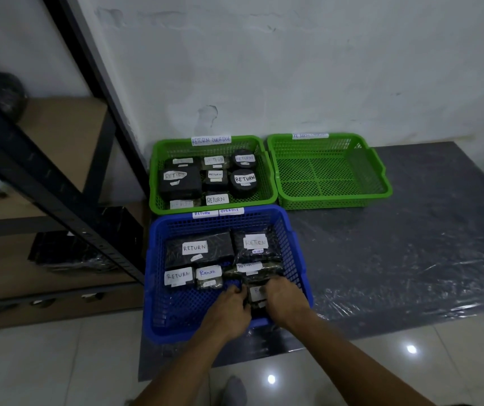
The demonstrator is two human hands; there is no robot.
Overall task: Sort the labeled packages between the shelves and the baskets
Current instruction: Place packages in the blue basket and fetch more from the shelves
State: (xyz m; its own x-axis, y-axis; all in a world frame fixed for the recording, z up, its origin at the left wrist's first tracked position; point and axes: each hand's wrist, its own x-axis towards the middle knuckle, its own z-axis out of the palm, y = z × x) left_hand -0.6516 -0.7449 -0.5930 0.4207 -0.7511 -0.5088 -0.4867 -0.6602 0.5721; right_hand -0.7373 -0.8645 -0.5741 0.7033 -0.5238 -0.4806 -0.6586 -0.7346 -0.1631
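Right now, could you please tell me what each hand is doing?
Left hand: fingers curled on a black labeled package in the blue basket.
Right hand: grips the same package's other side.

- The left hand (pixel 229 303) and the right hand (pixel 284 297) are both bare
- Left forearm (pixel 182 364) is uncovered from the wrist to the near edge of the view
- Right forearm (pixel 361 361) is uncovered along all its visible length
- Between the forearms, at the near edge, is a rounded grey shape (pixel 234 389) that looks like cloth, perhaps a sock or a trouser knee; too dim to tell
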